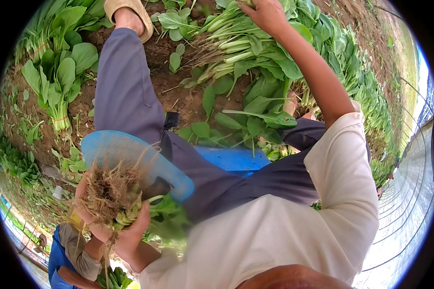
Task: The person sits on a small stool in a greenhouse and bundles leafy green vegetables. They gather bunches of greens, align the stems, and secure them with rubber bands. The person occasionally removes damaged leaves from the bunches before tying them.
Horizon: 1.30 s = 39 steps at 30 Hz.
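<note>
My left hand (132,231) holds a bunch of leafy greens (128,213) with its tangled, soil-brown roots facing up and its leaves trailing towards my shirt. Just beyond it, a soiled blue plastic piece (130,151) with a dark opening lies across my left thigh. At the top edge my right hand (269,16) pinches the pale base of a leafy green plant (250,3), partly cut off by the frame. Below that hand spreads a heap of loose greens (235,47), roots pointing left. More loose leaves (256,112) lie between my legs.
Greens tied with red bands (60,117) stand on the soil (83,97) at the left. A long row of greens (369,90) runs down the right. A blue seat (231,159) is beneath me. Another person (76,253) works at lower left, near a white cup (58,192).
</note>
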### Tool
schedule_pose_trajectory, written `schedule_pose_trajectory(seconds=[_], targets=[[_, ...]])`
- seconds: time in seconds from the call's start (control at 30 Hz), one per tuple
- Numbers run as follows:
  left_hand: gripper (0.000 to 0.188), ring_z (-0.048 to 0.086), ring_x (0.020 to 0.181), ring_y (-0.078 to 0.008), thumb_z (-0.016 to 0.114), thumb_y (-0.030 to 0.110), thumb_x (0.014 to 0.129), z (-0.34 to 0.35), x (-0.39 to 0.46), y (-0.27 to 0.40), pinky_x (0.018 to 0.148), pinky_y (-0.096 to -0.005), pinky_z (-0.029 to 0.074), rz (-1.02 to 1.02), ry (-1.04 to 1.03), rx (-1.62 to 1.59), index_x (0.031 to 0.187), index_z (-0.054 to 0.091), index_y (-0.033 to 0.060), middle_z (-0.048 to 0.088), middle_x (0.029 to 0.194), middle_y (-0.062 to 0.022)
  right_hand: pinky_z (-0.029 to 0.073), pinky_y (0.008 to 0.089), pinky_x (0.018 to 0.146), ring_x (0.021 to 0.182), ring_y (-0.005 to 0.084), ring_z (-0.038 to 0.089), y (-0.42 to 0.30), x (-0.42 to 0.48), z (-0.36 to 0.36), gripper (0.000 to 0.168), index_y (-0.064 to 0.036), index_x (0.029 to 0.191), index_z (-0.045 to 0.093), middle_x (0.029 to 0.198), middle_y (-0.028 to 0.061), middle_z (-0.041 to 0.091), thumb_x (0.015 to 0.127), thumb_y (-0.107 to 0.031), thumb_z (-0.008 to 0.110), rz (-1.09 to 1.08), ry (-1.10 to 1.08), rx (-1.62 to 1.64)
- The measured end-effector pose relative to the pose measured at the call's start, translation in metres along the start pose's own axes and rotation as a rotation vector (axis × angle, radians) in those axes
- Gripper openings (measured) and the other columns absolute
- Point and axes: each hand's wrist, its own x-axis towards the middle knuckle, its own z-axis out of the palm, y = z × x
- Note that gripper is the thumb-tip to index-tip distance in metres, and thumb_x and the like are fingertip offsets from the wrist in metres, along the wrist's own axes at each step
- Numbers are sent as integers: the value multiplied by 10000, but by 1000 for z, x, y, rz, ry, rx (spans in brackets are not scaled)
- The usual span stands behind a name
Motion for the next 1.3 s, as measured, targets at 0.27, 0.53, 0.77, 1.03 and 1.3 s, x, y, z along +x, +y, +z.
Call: schedule_pose_trajectory(seconds=[0.27,0.53,0.77,1.03,1.3], targets=[[957,455,1080,-258,767,105,574,2,-1,-3,918,-381,390,69,56,65,1305,157,10,390,1194,-164,460,348,727,968,212,515,-51,-11,79,114,-129,831,603,912,33,539,719,-146,588,-143,-659,-378],[971,441,1105,-259,776,116,558,-3,8,-8,936,-380,382,-73,-77,-101,1303,163,16,388,1201,-154,469,385,669,896,280,545,-30,-25,31,247,-109,991,506,932,102,563,751,-131,561,-23,-129,-23],[926,460,1062,-244,779,119,543,9,5,-2,904,-357,386,40,97,-65,1278,227,-5,401,1183,-152,412,238,531,590,102,515,140,-27,-132,149,-22,869,571,660,25,562,851,-166,538,834,519,530],[902,479,1028,-243,765,71,530,22,2,12,897,-359,400,12,177,-109,1267,253,-15,415,1161,-160,430,423,648,788,383,536,23,-8,-79,204,-24,890,528,825,198,565,783,-196,555,90,-235,-66],[954,431,1093,-253,780,96,552,9,1,0,934,-368,358,89,79,-1,1294,197,-39,375,1222,-177,463,389,720,881,273,562,1,-30,74,173,-150,904,611,923,71,540,731,-157,594,42,-552,-307]])
